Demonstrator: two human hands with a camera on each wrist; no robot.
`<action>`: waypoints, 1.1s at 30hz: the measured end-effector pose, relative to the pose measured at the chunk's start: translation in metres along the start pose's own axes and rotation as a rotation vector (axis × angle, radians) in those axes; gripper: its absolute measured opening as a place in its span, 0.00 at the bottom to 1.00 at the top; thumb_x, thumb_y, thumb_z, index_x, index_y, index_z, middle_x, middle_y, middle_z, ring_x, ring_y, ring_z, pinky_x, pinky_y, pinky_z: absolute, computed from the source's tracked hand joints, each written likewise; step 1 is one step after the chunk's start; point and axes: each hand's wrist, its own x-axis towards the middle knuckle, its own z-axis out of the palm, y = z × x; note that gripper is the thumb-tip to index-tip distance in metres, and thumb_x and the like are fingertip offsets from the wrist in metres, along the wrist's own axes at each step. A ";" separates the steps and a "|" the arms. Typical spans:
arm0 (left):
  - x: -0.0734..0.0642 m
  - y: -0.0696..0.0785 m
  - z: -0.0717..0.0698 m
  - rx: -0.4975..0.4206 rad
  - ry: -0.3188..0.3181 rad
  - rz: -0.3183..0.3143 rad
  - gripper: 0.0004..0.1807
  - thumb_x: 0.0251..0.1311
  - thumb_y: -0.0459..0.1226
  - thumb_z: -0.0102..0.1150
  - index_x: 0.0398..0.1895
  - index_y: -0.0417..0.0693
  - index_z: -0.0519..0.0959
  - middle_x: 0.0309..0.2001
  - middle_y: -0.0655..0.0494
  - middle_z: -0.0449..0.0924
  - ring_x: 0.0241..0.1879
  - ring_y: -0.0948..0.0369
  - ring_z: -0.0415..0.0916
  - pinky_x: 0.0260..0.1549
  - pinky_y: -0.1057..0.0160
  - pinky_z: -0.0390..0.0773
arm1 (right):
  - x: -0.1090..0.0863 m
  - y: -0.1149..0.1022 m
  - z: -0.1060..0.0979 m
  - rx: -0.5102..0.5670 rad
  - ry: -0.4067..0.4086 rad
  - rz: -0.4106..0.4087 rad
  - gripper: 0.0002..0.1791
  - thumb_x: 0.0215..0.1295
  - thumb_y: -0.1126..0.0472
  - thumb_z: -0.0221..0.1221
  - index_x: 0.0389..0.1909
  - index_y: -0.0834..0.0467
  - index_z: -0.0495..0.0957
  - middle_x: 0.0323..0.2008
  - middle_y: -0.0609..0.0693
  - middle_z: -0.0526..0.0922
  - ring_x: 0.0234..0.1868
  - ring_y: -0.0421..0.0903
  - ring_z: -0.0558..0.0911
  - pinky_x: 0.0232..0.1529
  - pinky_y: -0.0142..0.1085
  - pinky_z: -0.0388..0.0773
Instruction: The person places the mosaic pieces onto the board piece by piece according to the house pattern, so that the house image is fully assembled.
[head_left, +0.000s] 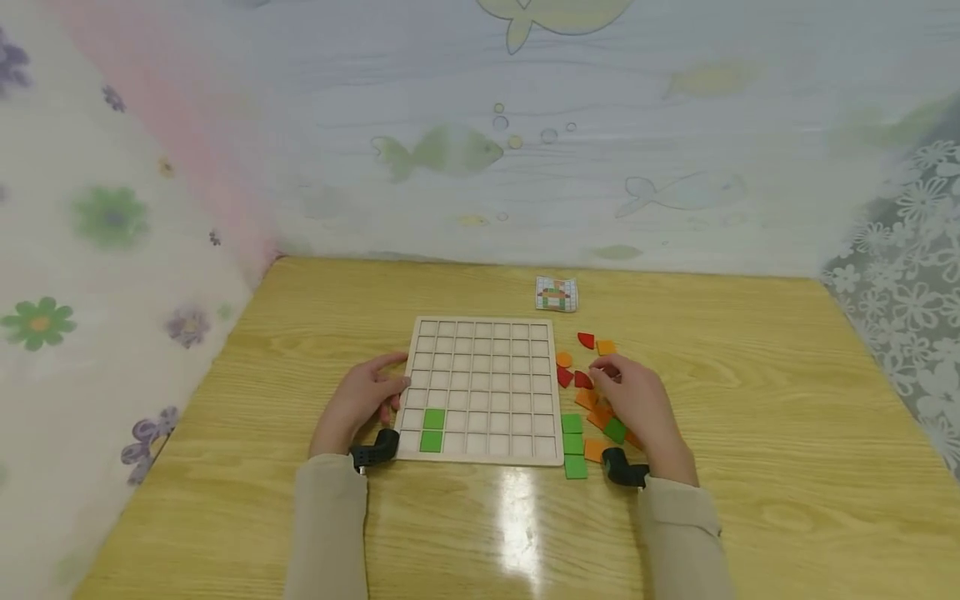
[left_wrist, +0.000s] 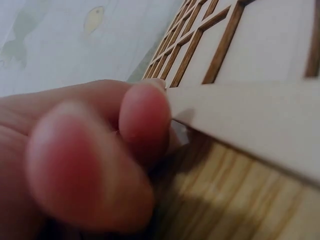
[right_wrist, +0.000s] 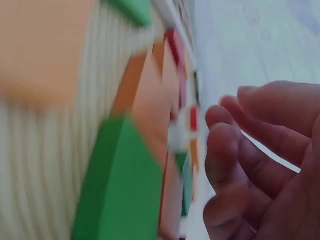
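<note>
Handling the loose pieces [head_left: 586,400]: spread on the worktop [head_left: 300,321] just right of the board, some overlapping; they look light, stiff and rather smooth, so a pinch on two opposite edges should suit.
Green block [right_wrist: 122,185]: its side shows enough thickness for a finger and thumb; the leaning ones beside it may slide if knocked.
Red quarter piece [head_left: 586,340]: best taken by its straight sides, I judge, as the curve could slip.
Right hand [head_left: 637,400]: over the pieces, fingers loosely bent, thumb apart, nothing visible in its grasp.
Board [head_left: 462,382]: flat and probably rigid, easiest held by its rim; two green squares [head_left: 434,418] sit in its lower left cells.
Left hand [head_left: 362,392]: relaxed against the board's left edge, touching rather than gripping.
Card [head_left: 557,294]: beyond the board's far right corner, likely thin and easily creased.
</note>
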 end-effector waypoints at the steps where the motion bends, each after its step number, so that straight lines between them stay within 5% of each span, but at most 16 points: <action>1: 0.000 0.000 0.000 0.004 0.000 -0.001 0.26 0.57 0.42 0.56 0.61 0.60 0.65 0.19 0.46 0.74 0.09 0.59 0.66 0.13 0.59 0.73 | 0.000 0.004 -0.002 0.001 0.010 0.009 0.14 0.64 0.52 0.51 0.44 0.55 0.77 0.34 0.49 0.78 0.31 0.46 0.73 0.33 0.39 0.70; 9: 0.000 0.002 0.003 0.058 0.018 0.012 0.25 0.58 0.44 0.55 0.60 0.61 0.66 0.17 0.48 0.73 0.07 0.60 0.61 0.08 0.63 0.65 | -0.004 0.022 -0.018 0.022 0.039 0.061 0.17 0.65 0.50 0.49 0.47 0.57 0.75 0.39 0.53 0.78 0.37 0.49 0.74 0.35 0.41 0.71; 17: -0.003 0.003 0.002 0.039 0.030 0.008 0.24 0.58 0.42 0.55 0.60 0.58 0.66 0.18 0.48 0.72 0.08 0.60 0.62 0.09 0.61 0.69 | -0.005 0.025 -0.025 0.059 -0.061 0.084 0.19 0.65 0.49 0.49 0.49 0.57 0.74 0.39 0.54 0.77 0.31 0.46 0.75 0.33 0.39 0.71; 33: -0.001 0.000 0.000 -0.016 -0.004 0.024 0.25 0.59 0.42 0.54 0.61 0.56 0.65 0.19 0.47 0.74 0.11 0.57 0.70 0.17 0.56 0.75 | -0.003 0.029 -0.022 0.009 -0.188 -0.018 0.20 0.55 0.68 0.51 0.50 0.59 0.74 0.43 0.57 0.72 0.36 0.49 0.74 0.37 0.41 0.70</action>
